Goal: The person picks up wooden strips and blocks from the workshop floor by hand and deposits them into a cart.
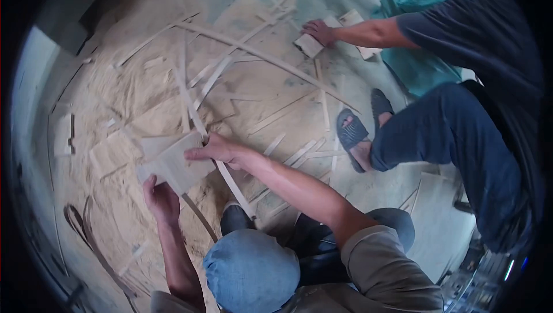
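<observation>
Head view shows the left hand [163, 202] and the right hand [220, 150] pinching a pale board [174, 165] by its near and right edges, over sawdust-strewn floor [129, 102] at left, beyond the blue cap [252, 270].

Both hands [220, 150] gripping pale board [177, 168]; wooden strips [262, 56] strewn across dusty floor [135, 95].

Board [175, 169], pale cream; wood strip [271, 60], buff. Sawdust [132, 97], tan, mottled lighter and darker. Cap [250, 270], plain light blue; near sleeve [386, 261], grey-beige. Bag [423, 71], teal green. Co-worker's shirt [478, 33], dark navy; trousers [443, 123], deep blue; sandal [350, 128], near-black.
</observation>
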`<move>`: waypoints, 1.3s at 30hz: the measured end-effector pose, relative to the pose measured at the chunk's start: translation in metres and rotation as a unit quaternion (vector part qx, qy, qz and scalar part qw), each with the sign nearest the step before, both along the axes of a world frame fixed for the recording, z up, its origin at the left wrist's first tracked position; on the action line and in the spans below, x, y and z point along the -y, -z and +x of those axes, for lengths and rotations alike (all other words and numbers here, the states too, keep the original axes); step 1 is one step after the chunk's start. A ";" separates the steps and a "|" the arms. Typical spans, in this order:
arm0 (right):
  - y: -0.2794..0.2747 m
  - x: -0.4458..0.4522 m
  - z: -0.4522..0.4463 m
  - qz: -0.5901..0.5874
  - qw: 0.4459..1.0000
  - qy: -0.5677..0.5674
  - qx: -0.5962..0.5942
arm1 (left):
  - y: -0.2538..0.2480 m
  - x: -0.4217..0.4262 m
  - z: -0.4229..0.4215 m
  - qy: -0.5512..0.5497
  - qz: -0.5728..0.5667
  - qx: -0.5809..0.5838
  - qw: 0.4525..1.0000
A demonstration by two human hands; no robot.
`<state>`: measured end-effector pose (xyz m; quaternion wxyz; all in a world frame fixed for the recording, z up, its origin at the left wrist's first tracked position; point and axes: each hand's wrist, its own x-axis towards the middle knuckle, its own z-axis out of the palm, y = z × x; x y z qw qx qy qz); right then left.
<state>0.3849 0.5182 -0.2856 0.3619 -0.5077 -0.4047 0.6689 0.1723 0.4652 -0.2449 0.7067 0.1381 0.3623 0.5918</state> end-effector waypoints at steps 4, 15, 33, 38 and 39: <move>-0.026 0.006 0.018 -0.110 0.970 -0.091 -0.196 | -0.018 -0.002 0.009 0.040 -0.007 -0.036 0.999; -0.003 -0.036 0.148 0.016 0.985 0.174 -0.009 | -0.029 -0.006 -0.049 -0.052 -0.030 -0.434 0.899; -0.062 -0.040 0.284 0.220 0.753 0.071 0.616 | 0.088 -0.077 -0.248 -0.014 -0.123 -0.790 0.601; -0.057 0.028 0.193 0.140 0.845 -0.067 0.512 | 0.107 -0.143 -0.299 0.036 -0.207 -0.815 0.540; -0.059 0.038 0.184 0.135 0.846 -0.062 0.512 | 0.105 -0.147 -0.303 0.113 -0.206 -0.815 0.530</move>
